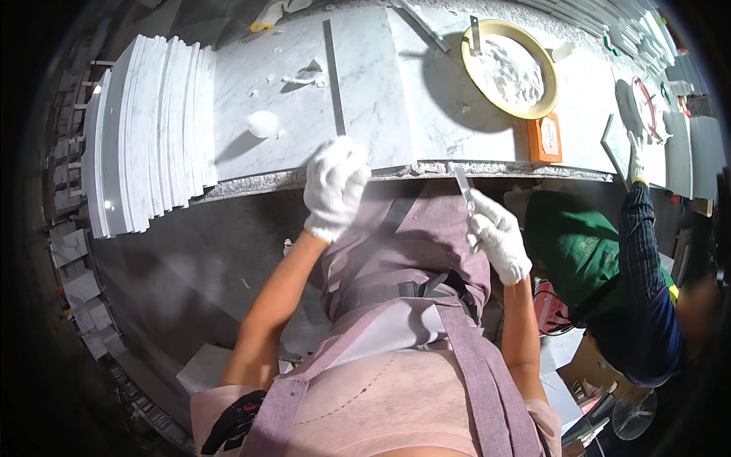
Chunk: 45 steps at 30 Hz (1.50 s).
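My left hand (335, 186), in a white knit glove, is closed at the front edge of the white marble slab (449, 99). Its fingers are curled, and anything inside them is hidden. A narrow grey strip (334, 76) lies across the slab, its near end reaching this hand. My right hand (499, 238), gloved too, grips a small putty knife (460, 180) with its blade pointing up toward the slab edge. Beyond it sits a yellow bowl (551, 95) of white paste or powder, another flat blade (475, 34) standing at its rim.
An orange container (544, 139) stands beside the bowl. A white lump (262, 124) and a crumpled white scrap (306, 73) lie on the left. Stacked marble slabs (152, 129) rise at far left. A metal bar (422, 29) lies behind. A green-capped co-worker (582, 244) reaches over at right.
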Each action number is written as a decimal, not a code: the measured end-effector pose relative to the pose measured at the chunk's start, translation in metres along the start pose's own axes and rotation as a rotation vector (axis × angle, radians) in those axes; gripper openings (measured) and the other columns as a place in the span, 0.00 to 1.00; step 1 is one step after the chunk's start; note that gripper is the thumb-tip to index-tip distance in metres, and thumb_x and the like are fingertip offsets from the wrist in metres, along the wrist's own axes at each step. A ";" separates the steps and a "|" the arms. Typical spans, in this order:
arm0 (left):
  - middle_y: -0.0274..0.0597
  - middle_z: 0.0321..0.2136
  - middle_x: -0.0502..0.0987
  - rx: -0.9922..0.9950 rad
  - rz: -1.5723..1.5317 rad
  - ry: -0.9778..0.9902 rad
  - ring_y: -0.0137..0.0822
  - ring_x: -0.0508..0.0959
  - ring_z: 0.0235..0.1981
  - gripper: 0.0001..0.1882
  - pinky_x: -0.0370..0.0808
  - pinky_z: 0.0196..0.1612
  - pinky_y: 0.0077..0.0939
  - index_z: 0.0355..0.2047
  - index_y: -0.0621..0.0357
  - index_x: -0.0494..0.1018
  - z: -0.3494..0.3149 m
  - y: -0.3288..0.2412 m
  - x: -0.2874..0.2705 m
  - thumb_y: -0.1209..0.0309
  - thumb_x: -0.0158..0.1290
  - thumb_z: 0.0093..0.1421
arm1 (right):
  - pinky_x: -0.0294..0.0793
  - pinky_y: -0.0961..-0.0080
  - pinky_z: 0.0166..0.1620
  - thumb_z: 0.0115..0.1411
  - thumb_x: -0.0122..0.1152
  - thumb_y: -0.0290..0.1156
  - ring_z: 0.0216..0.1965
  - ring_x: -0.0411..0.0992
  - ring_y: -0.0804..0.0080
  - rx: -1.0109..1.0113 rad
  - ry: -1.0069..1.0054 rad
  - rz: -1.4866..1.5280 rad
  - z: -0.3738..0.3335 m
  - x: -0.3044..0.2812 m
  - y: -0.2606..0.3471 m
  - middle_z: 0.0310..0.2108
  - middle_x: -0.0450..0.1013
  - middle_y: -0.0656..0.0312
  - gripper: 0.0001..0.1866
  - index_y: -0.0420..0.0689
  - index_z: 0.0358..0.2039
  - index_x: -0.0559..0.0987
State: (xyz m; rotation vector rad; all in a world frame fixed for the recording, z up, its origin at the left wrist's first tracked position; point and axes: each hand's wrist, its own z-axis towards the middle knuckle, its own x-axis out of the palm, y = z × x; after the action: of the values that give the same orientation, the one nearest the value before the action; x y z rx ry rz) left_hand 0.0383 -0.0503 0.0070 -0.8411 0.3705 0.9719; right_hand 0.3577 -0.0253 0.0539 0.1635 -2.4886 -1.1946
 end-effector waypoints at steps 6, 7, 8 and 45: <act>0.44 0.42 0.83 -0.391 -0.358 0.327 0.40 0.83 0.43 0.18 0.80 0.49 0.32 0.48 0.60 0.79 -0.029 -0.085 -0.022 0.60 0.63 0.65 | 0.75 0.84 0.29 0.68 0.67 0.35 0.28 0.75 0.80 0.117 -0.030 0.131 -0.003 0.027 -0.032 0.32 0.76 0.66 0.13 0.42 0.48 0.80; 0.43 0.41 0.83 -0.539 -0.474 0.388 0.36 0.83 0.41 0.20 0.80 0.46 0.30 0.49 0.62 0.78 -0.030 -0.091 -0.019 0.60 0.63 0.66 | 0.75 0.83 0.29 0.68 0.66 0.34 0.28 0.75 0.81 0.112 0.028 0.114 -0.001 0.031 -0.030 0.33 0.77 0.66 0.12 0.41 0.48 0.79; 0.43 0.40 0.83 -0.709 -0.651 0.359 0.35 0.83 0.40 0.20 0.80 0.45 0.29 0.50 0.63 0.78 -0.031 -0.098 -0.016 0.60 0.63 0.66 | 0.75 0.83 0.30 0.69 0.65 0.33 0.28 0.75 0.81 0.141 0.064 0.083 0.002 0.035 -0.027 0.33 0.78 0.65 0.12 0.41 0.48 0.79; 0.35 0.57 0.78 0.235 0.436 0.554 0.40 0.71 0.64 0.25 0.61 0.71 0.43 0.55 0.46 0.78 0.079 -0.015 0.053 0.55 0.56 0.58 | 0.82 0.77 0.32 0.70 0.63 0.30 0.35 0.80 0.75 0.147 -0.126 0.020 -0.015 0.018 -0.034 0.40 0.79 0.61 0.11 0.42 0.50 0.76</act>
State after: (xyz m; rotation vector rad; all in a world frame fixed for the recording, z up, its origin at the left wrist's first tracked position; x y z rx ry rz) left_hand 0.0725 0.0361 0.0308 -0.8200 1.1597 1.0565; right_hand 0.3447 -0.0624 0.0408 0.1043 -2.6823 -1.0433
